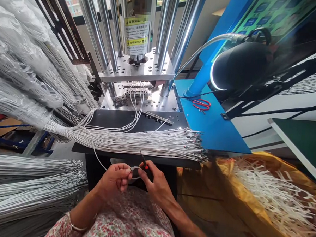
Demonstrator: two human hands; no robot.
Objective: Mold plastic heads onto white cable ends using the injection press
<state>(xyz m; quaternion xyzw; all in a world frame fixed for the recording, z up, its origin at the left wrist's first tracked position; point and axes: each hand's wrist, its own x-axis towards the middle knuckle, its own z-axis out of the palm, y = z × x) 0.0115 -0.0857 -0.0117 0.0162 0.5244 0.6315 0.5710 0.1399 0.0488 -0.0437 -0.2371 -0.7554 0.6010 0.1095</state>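
Note:
My left hand [115,178] pinches a thin white cable [100,160] close to its end. Loosely curled around a slim black pointed tool with a red band [143,159], my right hand [153,178] also has its fingertips at the short cable loop between the two hands. The tool's tip points up and away from me; its exact kind is unclear. Just beyond my hands, a thick bundle of white cables [135,140] lies across the black work shelf [109,117], its metal-tipped ends to the right.
A press with steel columns holds several white cables in its mold [138,92]. Red-handled scissors [201,104] rest on a blue plate [213,126] under a black lamp [240,66]. A yellow sack [223,178] of white scraps stands right; plastic-wrapped cable bundles [21,100] hang left.

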